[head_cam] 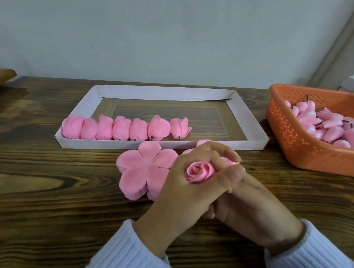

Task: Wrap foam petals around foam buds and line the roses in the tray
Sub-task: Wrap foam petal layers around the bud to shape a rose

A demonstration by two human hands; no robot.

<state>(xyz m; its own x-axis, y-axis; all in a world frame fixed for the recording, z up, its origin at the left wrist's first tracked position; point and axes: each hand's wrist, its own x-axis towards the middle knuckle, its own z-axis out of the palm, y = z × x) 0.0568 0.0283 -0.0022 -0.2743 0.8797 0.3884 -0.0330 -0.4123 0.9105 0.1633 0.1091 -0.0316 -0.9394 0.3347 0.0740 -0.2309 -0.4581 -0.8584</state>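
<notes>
Dark wooden tabletop [54, 198] is shared by a white cardboard tray [243, 119] and orange plastic basket [292, 141]. Before the tray, a pink foam rose [199, 172] is clasped by the left hand [174, 188]; the right hand's [255, 211] grip is hidden.

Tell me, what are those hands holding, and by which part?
A pink foam rose, bloom facing up. The left hand curls round its outer petals; the right hand lies under the left, its grip hidden.

I see pink foam roses [119, 128] in the front-left corner of the white cardboard tray [160, 92], flat pink foam petals [141, 171] before it, and an orange plastic basket [292, 137] at the dark wooden desk's [54, 198] right edge.
</notes>
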